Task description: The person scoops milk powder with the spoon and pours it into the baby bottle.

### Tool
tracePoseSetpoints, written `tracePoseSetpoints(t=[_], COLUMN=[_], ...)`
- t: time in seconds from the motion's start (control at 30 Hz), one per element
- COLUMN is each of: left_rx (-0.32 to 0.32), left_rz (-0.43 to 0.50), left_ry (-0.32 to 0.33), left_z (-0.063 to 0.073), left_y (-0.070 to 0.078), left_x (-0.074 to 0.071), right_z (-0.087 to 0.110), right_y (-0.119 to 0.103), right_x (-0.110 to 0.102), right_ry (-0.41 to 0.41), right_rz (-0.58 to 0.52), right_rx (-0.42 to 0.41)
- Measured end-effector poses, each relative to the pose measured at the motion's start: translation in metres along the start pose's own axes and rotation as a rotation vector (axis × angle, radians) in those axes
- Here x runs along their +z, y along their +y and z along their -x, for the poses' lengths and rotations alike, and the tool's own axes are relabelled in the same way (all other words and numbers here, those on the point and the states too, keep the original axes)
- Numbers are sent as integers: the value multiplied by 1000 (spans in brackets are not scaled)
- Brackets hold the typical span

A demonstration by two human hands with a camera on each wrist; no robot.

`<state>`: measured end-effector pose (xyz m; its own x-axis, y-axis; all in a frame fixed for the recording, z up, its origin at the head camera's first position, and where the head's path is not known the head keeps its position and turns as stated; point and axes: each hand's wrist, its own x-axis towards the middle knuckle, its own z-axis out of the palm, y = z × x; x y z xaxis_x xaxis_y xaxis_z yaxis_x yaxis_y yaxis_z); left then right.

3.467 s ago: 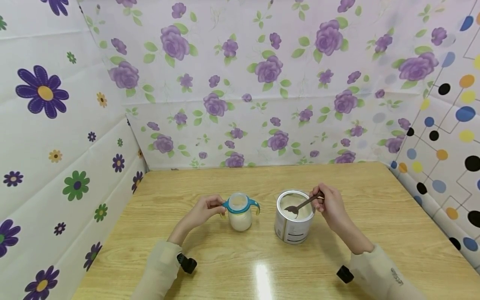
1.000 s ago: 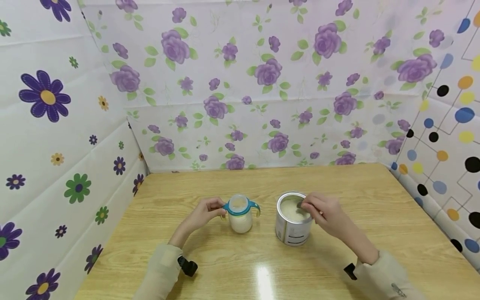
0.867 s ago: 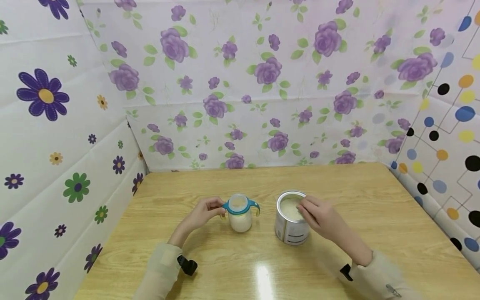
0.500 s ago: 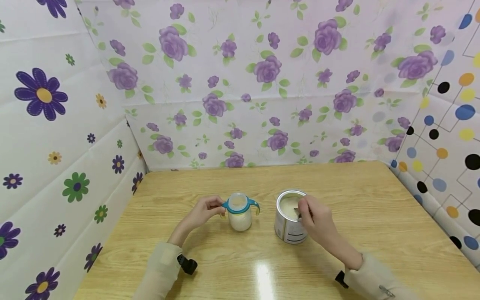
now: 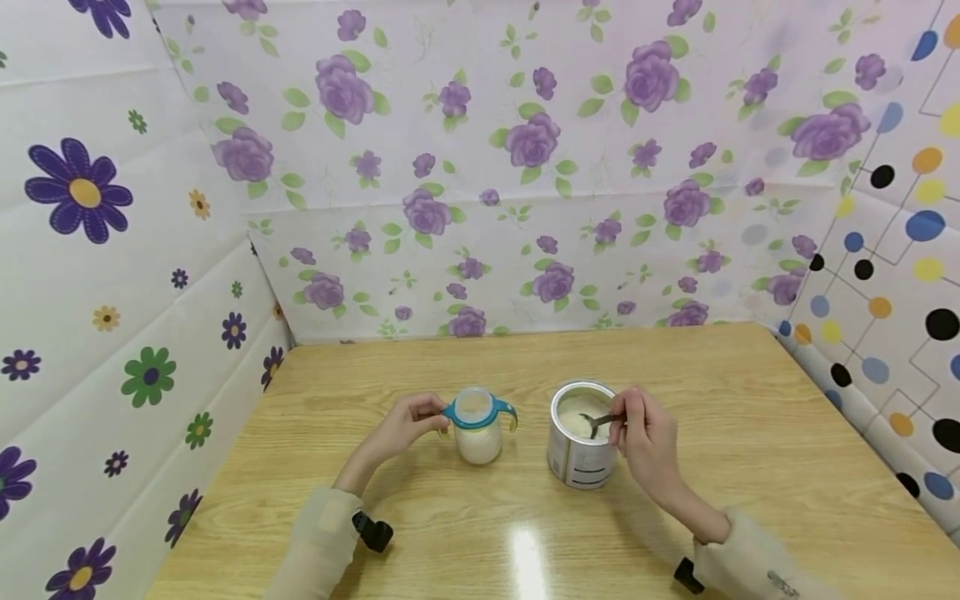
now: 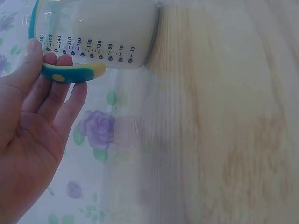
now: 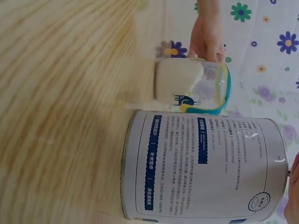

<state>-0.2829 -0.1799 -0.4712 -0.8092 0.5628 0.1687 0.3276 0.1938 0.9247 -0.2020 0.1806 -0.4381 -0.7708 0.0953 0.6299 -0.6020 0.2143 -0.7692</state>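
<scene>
A baby bottle with a blue-green collar and two handles stands upright on the table, part filled with pale powder. My left hand grips its left handle, fingers curled through it. Printed volume marks show on its clear wall in the left wrist view. To its right stands an open milk powder tin, pale powder inside. My right hand pinches the handle of a dark spoon over the tin's right rim. The spoon's bowl is inside the tin, at the powder, with some powder in it.
The wooden table reaches back to a floral cloth wall. Patterned cloth also hangs at both sides. A gap of bare wood separates bottle and tin. A dark wrist camera sits on the left sleeve.
My right hand has dipped the spoon into the tin and shifted about over the powder; the spoon's bowl now shows again with powder. My left hand and the bottle have stayed in place.
</scene>
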Motion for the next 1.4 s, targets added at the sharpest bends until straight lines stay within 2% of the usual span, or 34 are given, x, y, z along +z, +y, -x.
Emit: tracePoseSetpoints(t=[0.17, 0.27, 0.4, 0.6, 0.8, 0.97, 1.17, 1.4], left_rx=[26, 27, 15, 23, 24, 23, 29, 3], left_rz=[-9, -10, -14, -18, -22, -21, -34, -30], left_ry=[-1, 2, 6, 9, 7, 17, 8, 10], left_z=[1, 1, 2, 2, 1, 0, 0, 1], left_y=[-3, -2, -2, -2, -4, -3, -4, -1], left_x=[0, 0, -1, 0, 0, 0, 0, 0], right_z=[4, 3, 1, -3, -10, -16, -21, -29], right_y=[7, 6, 4, 3, 2, 4, 9, 11], right_x=[5, 6, 6, 3, -6, -17, -29, -37], right_ry=[5, -9, 27, 105, 89, 63, 69, 94], right_rz=[-70, -101, -178, -350, -460, -544, -735, -881], right_rx=[-49, -39, 67, 339, 533, 593, 638, 680])
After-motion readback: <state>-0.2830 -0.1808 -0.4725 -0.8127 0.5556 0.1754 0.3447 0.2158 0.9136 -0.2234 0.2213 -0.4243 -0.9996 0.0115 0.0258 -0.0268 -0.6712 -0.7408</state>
